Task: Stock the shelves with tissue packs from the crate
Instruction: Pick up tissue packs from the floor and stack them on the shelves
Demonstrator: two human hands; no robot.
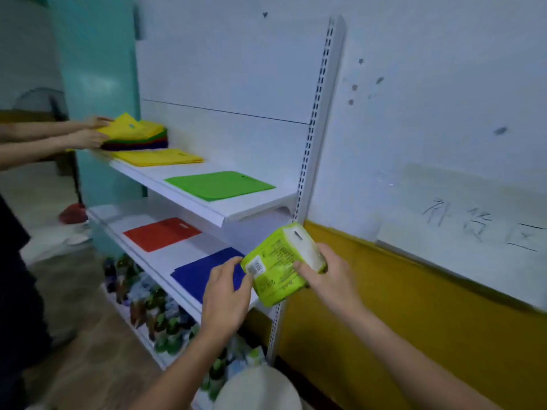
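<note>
Tissue pack (278,263), a lime-green, plastic-wrapped block with a white barcode label and a white slotted face, is held in the air between both hands at the right end of the white metal shelving, just in front of the slotted white upright post (310,128). It is level with the lower shelf (204,241) and is not resting on it.

The pack is tilted, with its white face turned up and to the right and its barcode end pointing down and left. The flat royal-blue fabric mat (192,275) lies just to the left of the pack and a little beyond it, so I judge the shelf space to be a short push away and leftward. The exact line of the pack's long axis is hard to read under the fingers.

The right hand (325,279) carries most of the load. Its fingers curl over the white face and its thumb is on the green side — a full grip. The left hand (228,294) is the nearer of the two to the shelf and hangs over the blue mat's near corner. Its forefinger and thumb are closed on the barcode corner, a light pinch that steadies rather than carries.

On the same shelf, further left, lies a flat red fabric mat (162,232) — well clear of the pack. No crate shows.
</note>
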